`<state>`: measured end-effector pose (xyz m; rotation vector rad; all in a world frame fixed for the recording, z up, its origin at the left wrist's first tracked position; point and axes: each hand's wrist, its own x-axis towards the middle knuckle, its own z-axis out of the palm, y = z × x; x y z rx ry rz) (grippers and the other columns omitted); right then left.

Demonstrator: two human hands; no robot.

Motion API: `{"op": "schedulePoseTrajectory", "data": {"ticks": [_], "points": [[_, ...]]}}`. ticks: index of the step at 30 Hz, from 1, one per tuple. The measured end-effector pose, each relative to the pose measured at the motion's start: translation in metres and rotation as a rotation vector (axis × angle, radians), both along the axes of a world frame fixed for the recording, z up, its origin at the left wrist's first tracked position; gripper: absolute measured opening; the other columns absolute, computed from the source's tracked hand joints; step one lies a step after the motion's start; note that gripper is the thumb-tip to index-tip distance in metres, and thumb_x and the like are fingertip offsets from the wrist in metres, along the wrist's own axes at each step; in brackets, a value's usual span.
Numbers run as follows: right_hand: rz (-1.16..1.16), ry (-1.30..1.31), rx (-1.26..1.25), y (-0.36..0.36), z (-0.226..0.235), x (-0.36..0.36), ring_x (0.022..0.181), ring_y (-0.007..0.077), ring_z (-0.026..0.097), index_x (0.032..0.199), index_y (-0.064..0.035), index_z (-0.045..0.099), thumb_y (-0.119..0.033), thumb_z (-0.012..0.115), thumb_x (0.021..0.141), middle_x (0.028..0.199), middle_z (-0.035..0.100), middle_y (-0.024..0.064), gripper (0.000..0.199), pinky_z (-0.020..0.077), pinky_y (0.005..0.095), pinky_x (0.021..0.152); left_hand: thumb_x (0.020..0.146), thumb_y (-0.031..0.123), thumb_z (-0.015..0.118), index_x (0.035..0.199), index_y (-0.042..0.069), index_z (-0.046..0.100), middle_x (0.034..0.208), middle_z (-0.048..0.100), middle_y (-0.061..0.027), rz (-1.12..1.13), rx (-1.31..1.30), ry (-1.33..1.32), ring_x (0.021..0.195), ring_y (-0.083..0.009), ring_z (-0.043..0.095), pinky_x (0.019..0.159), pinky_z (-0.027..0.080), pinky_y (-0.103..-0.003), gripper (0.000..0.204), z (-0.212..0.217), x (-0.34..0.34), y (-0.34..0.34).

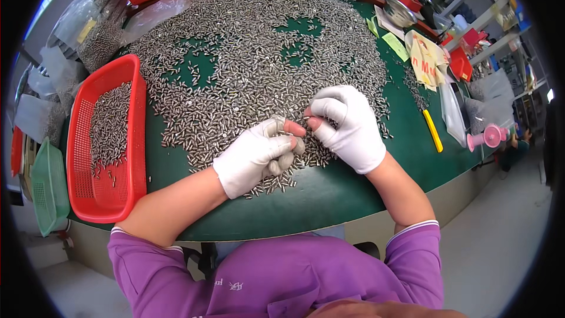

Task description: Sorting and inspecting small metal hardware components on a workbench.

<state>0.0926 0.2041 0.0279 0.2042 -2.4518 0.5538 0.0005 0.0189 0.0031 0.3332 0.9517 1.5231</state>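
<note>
Small metal cylindrical parts [253,82] lie in a wide, dense layer over the green table [259,218]. Above the near side of this layer, my left hand [259,154] wears a white glove with bare thumb and index tips. Its fingers are curled and the thumb presses toward the index; whatever lies inside is hidden. Close by on the right, my right hand [347,123], gloved the same way, has thumb and index drawn together over the parts. Anything between those fingertips is too small to make out. The two hands are slightly apart.
A red perforated basket [138,141] with more metal parts stands at the left, beside a green basket [50,188]. Bags of parts [103,29] sit behind it. On the right are a yellow-handled tool [432,131], dark small pieces [416,85] and a pink fan-like object [491,136].
</note>
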Motion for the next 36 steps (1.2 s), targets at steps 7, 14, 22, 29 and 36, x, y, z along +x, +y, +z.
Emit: {"op": "schedulePoseTrajectory", "data": {"ticks": [7, 14, 22, 29, 36], "points": [[0.170, -0.057, 0.087, -0.010, 0.013, 0.005, 0.075, 0.0239, 0.059, 0.074, -0.0112, 0.061, -0.016, 0.070, 0.067, 0.081, 0.062, 0.0040, 0.013, 0.0463, 0.0361, 0.064, 0.089, 0.020, 0.063, 0.107, 0.011, 0.055, 0.089, 0.059, 0.0032, 0.028, -0.014, -0.051, 0.066, -0.0025, 0.049, 0.057, 0.040, -0.015, 0.022, 0.000, 0.002, 0.002], [-0.012, -0.039, 0.280, -0.005, 0.016, 0.002, 0.083, 0.0228, 0.059, 0.095, -0.0114, 0.064, -0.020, 0.067, 0.070, 0.091, 0.062, 0.0050, 0.027, 0.0466, 0.0361, 0.069, 0.091, 0.022, 0.061, 0.102, 0.011, 0.057, 0.090, 0.060, 0.0017, 0.044, 0.011, -0.091, 0.070, -0.0040, 0.054, 0.057, 0.042, -0.015, 0.016, -0.005, -0.002, -0.001], [-0.125, -0.329, 0.214, 0.007, -0.008, -0.001, 0.077, 0.0265, 0.060, 0.077, -0.0107, 0.066, -0.020, 0.065, 0.075, 0.080, 0.062, 0.0052, 0.009, 0.0489, 0.0396, 0.069, 0.091, 0.025, 0.060, 0.100, 0.011, 0.058, 0.089, 0.057, 0.0019, 0.136, -0.102, -0.100, 0.077, -0.0055, 0.055, 0.057, 0.041, -0.017, 0.017, 0.010, 0.005, 0.005], [-0.080, -0.039, 0.083, 0.005, 0.004, 0.001, 0.074, 0.0263, 0.059, 0.076, -0.0105, 0.063, -0.012, 0.070, 0.070, 0.079, 0.062, 0.0053, 0.009, 0.0483, 0.0378, 0.066, 0.090, 0.024, 0.061, 0.104, 0.011, 0.057, 0.089, 0.057, 0.0020, 0.035, 0.038, -0.085, 0.070, -0.0049, 0.051, 0.058, 0.039, -0.016, 0.019, 0.002, 0.000, -0.001], [0.235, -0.024, -0.025, -0.005, 0.010, 0.002, 0.068, 0.0285, 0.058, 0.083, -0.0101, 0.061, -0.012, 0.071, 0.069, 0.078, 0.062, 0.0055, 0.017, 0.0468, 0.0383, 0.059, 0.090, 0.021, 0.062, 0.104, 0.013, 0.056, 0.089, 0.057, 0.0027, 0.011, -0.003, 0.025, 0.064, -0.0040, 0.045, 0.056, 0.036, -0.016, 0.017, 0.002, 0.002, 0.001]]}}
